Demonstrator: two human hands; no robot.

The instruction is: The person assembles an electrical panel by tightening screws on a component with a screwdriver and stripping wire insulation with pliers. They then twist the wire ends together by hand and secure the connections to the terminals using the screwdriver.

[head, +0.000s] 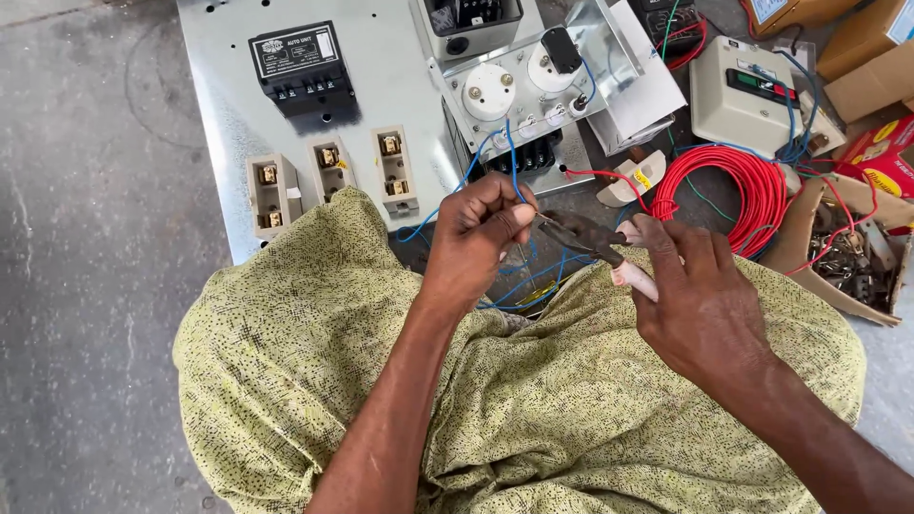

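A blue wire [515,167] is pinched between the thumb and fingertips of the left hand [476,243], which are pressed together on its free end. Just beside that pinch, on its right, the tips of a pair of dark pliers [581,238] are brought up to the wire end; the pliers are gripped by the right hand [700,300], whose fingers are closed round the pale handles. Whether the jaws are shut on the wire cannot be told, as the tips are small and partly hidden.

Up and away from the pinch, the blue wire is led to a metal plate carrying two round white meters [519,81], where several blue leads are already attached behind it. Further from the grip, three beige fuse holders [333,181] and a black relay unit [302,67] are seen mounted on the grey panel [214,57], with no wires visible at their terminals. To the right of the pliers, a red wire coil [738,195] lies uncut beside a cream starter box [747,95].

The work is judged to be at an early-to-middle stage: parts are fixed and the meter plate is partly wired, while the end in hand is being prepared and most connections on the panel appear to be left undone.
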